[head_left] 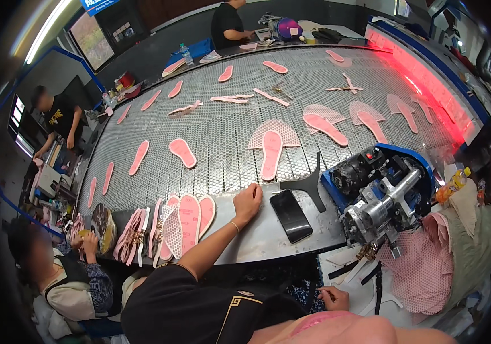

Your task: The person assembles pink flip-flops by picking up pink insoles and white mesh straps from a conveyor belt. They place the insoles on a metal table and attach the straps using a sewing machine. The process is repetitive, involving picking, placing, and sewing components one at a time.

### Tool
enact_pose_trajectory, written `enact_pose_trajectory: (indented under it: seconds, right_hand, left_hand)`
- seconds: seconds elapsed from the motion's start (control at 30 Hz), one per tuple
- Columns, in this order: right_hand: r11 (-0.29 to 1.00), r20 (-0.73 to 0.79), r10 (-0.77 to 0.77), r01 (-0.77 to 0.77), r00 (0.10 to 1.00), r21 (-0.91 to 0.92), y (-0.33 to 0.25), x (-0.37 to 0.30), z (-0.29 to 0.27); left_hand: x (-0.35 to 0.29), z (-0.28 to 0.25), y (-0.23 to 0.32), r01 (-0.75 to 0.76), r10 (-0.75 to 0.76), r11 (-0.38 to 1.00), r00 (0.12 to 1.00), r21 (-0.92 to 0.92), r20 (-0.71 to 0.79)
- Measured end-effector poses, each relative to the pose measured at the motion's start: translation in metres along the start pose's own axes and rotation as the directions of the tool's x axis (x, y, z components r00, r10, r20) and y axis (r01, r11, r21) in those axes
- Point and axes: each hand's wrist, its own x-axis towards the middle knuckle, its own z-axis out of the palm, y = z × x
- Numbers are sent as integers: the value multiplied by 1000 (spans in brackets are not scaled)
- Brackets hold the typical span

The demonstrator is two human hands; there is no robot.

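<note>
My left hand (248, 202) is closed in a fist and rests on the metal ledge (245, 235) at the conveyor's near edge, with nothing showing in it. Just beyond it a pink insole (271, 153) lies over a perforated pink half-round piece (253, 137) on the mesh belt. Right of the fist are a black phone (291, 215) and a flat dark forked piece (311, 182). Low by my lap, my right hand (335, 299) has its fingers curled; what they hold, if anything, is hidden. Several pink insoles (189, 221) stand stacked left of my left forearm.
The mesh conveyor (159, 123) carries spaced insoles and straps toward a red-lit heater (423, 86). A blue-framed machine (380, 189) stands right, beside pink perforated material (420, 269) and a bottle (453, 184). Straps (132, 232) lie left, near a seated person (73, 286). Two people stand farther off.
</note>
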Motion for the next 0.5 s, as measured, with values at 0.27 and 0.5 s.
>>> enact_pose_trajectory:
  seconds: [0.27,0.5]
  right_hand:
    - [1000,-24,4,-4,1000,7,5,-1,-2]
    - [999,-32,38,-37,999,7,7,0,-7]
  left_hand:
    - [2,0,11,-74,74,992,997,100,9]
    - [-1,-2,11,-66,66,992,998,109,1]
